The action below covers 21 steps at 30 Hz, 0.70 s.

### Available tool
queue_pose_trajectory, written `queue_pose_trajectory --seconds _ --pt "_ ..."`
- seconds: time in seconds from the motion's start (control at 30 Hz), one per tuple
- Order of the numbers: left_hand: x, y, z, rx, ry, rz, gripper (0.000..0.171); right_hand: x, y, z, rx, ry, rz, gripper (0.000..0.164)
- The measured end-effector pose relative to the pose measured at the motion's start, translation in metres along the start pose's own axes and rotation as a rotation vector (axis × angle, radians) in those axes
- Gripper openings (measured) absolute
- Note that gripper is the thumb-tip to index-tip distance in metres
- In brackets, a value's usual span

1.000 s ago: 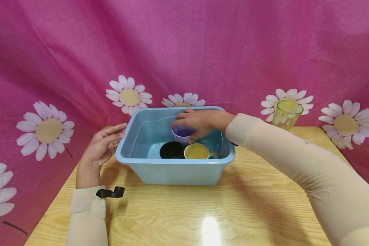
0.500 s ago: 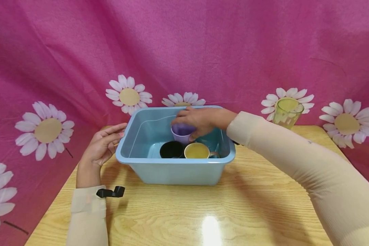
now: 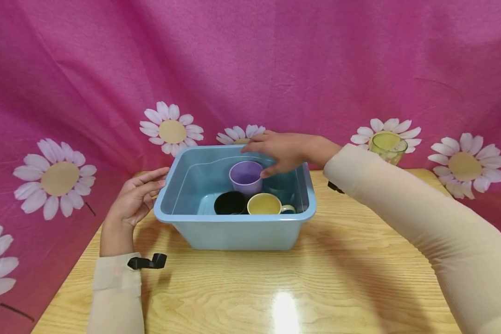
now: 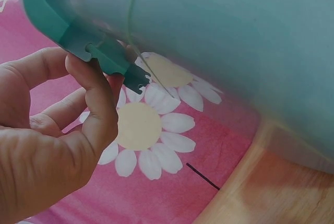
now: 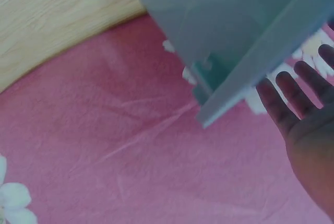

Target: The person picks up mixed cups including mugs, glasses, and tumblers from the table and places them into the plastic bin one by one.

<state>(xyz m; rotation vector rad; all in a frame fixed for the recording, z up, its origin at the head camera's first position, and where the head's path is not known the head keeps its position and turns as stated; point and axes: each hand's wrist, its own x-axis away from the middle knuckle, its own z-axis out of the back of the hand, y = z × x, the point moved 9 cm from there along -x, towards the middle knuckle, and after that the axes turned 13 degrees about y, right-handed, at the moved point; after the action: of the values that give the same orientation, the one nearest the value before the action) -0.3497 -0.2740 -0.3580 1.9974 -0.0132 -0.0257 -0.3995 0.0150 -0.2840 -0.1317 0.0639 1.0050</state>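
Note:
A light blue plastic tub (image 3: 238, 234) stands on the wooden table. Inside it, a purple cup (image 3: 246, 178) sits upright at the back, behind a black cup (image 3: 229, 203) and a yellow mug (image 3: 265, 204) whose handle points right. My right hand (image 3: 290, 150) hovers over the tub's back right rim, its fingers spread and holding nothing; the thumb tip is close to the purple cup's rim. At the tub's left end, my left hand (image 3: 135, 197) holds the rim, thumb and fingers bent against its lip in the left wrist view.
A yellow-green transparent glass (image 3: 388, 147) stands at the table's back right, beyond my right sleeve. Behind the table (image 3: 217, 292) hangs a pink cloth (image 3: 242, 65) printed with white daisies.
My right hand has let go of the purple cup and lifted up and to the right. The cup now stands by itself in the tub. The left hand keeps its place.

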Motion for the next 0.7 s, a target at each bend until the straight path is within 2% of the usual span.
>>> queue_pose_trajectory --seconds 0.27,0.7 --pt "0.000 0.000 0.000 0.005 0.001 0.004 0.036 0.023 0.022 0.022 -0.019 0.057 -0.096 0.076" --pt "0.002 0.000 0.000 -0.023 0.021 0.006 0.033 0.072 0.057 0.043 0.026 0.126 -0.123 0.072"
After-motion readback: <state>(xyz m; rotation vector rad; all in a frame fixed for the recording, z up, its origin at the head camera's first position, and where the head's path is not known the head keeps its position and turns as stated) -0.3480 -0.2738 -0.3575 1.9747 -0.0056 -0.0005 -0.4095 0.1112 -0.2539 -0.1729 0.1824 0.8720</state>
